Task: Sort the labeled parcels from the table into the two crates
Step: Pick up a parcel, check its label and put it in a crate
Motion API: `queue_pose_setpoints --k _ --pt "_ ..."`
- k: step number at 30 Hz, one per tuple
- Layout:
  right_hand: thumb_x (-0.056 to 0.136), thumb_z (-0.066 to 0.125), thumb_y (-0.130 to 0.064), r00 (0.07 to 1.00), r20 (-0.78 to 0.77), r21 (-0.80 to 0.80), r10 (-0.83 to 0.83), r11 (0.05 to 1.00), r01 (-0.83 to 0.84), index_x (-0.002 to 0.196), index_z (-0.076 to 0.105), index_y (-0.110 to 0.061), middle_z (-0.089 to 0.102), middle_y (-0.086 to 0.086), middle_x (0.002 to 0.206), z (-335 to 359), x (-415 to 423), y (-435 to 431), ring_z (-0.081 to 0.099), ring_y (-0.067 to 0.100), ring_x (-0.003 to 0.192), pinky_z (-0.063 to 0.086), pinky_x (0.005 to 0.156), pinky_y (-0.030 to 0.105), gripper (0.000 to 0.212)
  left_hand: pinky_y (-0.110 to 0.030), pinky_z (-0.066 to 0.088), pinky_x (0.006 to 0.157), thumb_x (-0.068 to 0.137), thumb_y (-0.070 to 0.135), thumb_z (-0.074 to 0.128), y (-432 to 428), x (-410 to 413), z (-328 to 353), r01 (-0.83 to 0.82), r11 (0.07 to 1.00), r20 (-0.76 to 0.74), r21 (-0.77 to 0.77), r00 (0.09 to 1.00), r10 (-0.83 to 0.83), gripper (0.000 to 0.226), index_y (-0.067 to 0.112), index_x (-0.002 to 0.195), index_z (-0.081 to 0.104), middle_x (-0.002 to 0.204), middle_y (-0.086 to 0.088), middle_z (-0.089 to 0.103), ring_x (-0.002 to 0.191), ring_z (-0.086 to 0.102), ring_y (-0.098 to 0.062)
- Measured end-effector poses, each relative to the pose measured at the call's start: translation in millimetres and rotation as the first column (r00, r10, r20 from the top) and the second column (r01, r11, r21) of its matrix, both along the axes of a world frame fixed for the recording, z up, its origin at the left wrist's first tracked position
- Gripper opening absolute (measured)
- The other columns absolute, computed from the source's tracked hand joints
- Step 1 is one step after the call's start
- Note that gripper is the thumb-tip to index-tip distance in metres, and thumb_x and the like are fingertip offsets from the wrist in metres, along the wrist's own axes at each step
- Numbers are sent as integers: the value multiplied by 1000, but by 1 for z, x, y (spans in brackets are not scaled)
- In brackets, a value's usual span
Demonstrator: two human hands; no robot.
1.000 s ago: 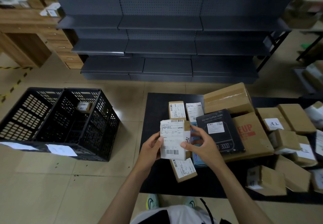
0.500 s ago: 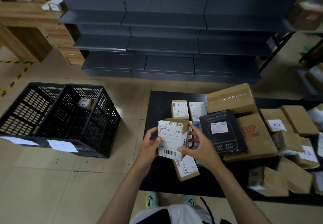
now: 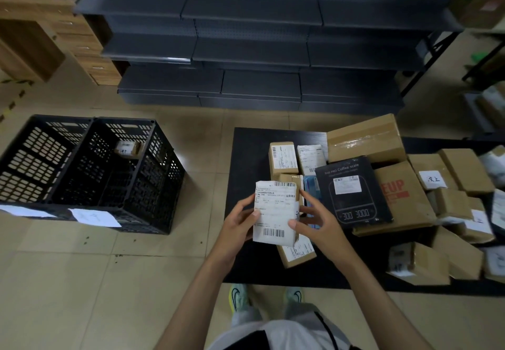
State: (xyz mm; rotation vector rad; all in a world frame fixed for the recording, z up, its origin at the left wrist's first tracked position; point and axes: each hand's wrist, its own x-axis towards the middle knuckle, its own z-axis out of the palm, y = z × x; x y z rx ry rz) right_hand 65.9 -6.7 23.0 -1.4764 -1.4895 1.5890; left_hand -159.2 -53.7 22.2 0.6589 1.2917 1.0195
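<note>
A small cardboard parcel with a white barcode label facing me is held above the left end of the black table. My left hand grips its left edge, thumb on the label. My right hand grips its right edge. Two black slatted crates stand side by side on the floor to the left: the left crate and the right crate, which has one small parcel inside. Several labeled parcels lie on the table, among them a small one and one under the held parcel.
A black coffee scale box lies on a large brown carton. More cartons crowd the table's right side. Paper sheets hang on the crates' front. Grey shelving stands behind, wooden drawers at far left.
The parcel stays in both hands and has turned so its label faces me more squarely. The view has shifted slightly; the crates and table parcels have not moved.
</note>
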Motion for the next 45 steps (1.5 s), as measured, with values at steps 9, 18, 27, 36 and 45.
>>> queue_pose_setpoints --k 9,18,27,36,45 --pt "85 79 -36 994 -86 -147 -64 988 50 146 52 -46 73 -4 124 -11 22 -1 70 14 115 59 94 45 67 -43 58 99 96 30 72 -8 17 -8 59 994 107 -88 993 -49 57 49 146 53 131 6 72 122 69 -19" --pt "96 71 -20 974 -221 -200 39 976 -85 132 59 -45 77 -9 114 -3 32 25 73 7 103 59 72 21 46 -37 61 85 84 14 86 -26 47 2 -269 960 174 -85 944 280 70 28 146 55 134 -10 70 121 70 -27" --pt "81 80 -18 935 -292 -268 202 921 -283 133 62 -21 77 6 117 -21 -45 -1 74 21 107 63 80 36 55 -46 58 100 82 21 87 -114 17 -2 -531 840 91 -109 836 541 70 25 145 56 140 -4 67 127 67 -28" --pt "95 74 -24 877 -207 -257 433 841 -476 133 62 -29 75 -1 121 -11 -171 -41 73 18 109 61 91 41 40 -53 56 103 85 12 84 -183 -79 -16 -689 717 202 -106 692 694 63 17 142 58 137 -15 67 125 66 -33" --pt "86 75 -57 764 302 77 570 784 -616 134 58 -43 65 -16 125 -3 -334 -71 63 4 110 54 94 33 52 -53 57 102 85 11 85 -264 -249 -30 -804 579 194 -135 552 811 60 16 140 60 133 -13 70 123 68 -33"
